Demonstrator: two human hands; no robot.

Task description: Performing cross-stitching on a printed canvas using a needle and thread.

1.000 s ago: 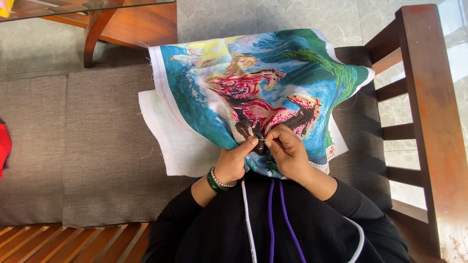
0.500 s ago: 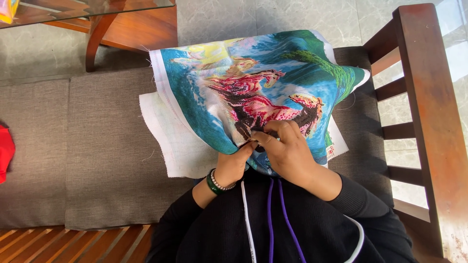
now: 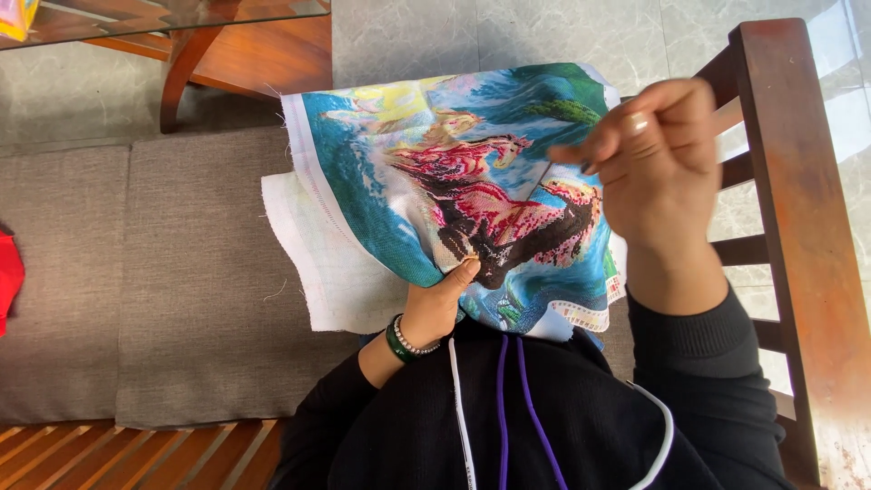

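A colourful cross-stitch cloth (image 3: pixel 435 172) with blue, pink and black stitching lies over my lap. My left hand (image 3: pixel 440 304), with a green bangle and a bead bracelet at the wrist, grips the cloth's lower edge, thumb on top. My right hand (image 3: pixel 653 168) is raised above the cloth's right side, fingertips pinched together as if on a needle; a thin thread runs from them down to the cloth. The needle itself is too small to make out.
I sit on a grey cushioned bench (image 3: pixel 181 272) with a wooden armrest (image 3: pixel 798 227) on the right. A wooden, glass-topped table (image 3: pixel 209 45) stands ahead on a tiled floor. A red object (image 3: pixel 7 281) lies at the left edge.
My right hand has lifted up and to the right from the cloth's lower middle, drawing the thread out. My left hand stays at the cloth's lower edge.
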